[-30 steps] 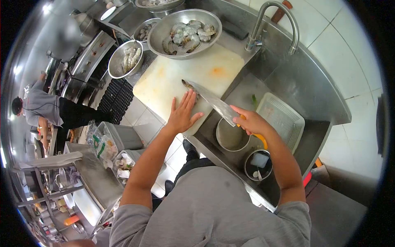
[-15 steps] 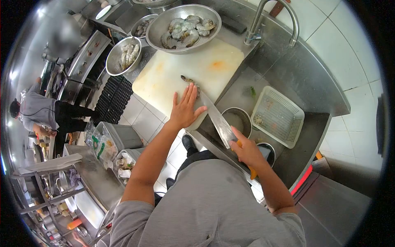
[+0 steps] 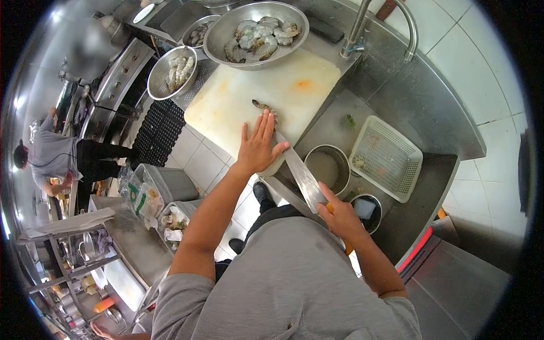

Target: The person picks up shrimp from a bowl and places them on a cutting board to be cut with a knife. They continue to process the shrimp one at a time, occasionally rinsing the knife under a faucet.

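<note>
On the white cutting board (image 3: pixel 226 107) lies a shrimp (image 3: pixel 262 106), its tail end showing and the rest covered by my fingers. My left hand (image 3: pixel 259 144) rests flat over it with the fingers stretched out and the thumb apart. My right hand (image 3: pixel 341 220) is wrapped around the orange handle of a large knife (image 3: pixel 303 175). The blade points up toward the board, and its tip is at the shrimp beside my left fingers. A perforated metal colander (image 3: pixel 255 35) of shrimp stands at the board's far edge. A smaller colander (image 3: pixel 173 73) with peeled shrimp is to its left.
The sink at right holds a white plastic basket (image 3: pixel 386 158), a metal pot (image 3: pixel 327 169) and another round container (image 3: pixel 366 212). A faucet (image 3: pixel 409 34) arches above it. Grey bins (image 3: pixel 164 187) stand on the floor at left. Another person (image 3: pixel 54 153) works farther left.
My right hand and the knife have drawn back slightly, toward my body. My left hand stays flat on the shrimp. The view has shifted a little.
</note>
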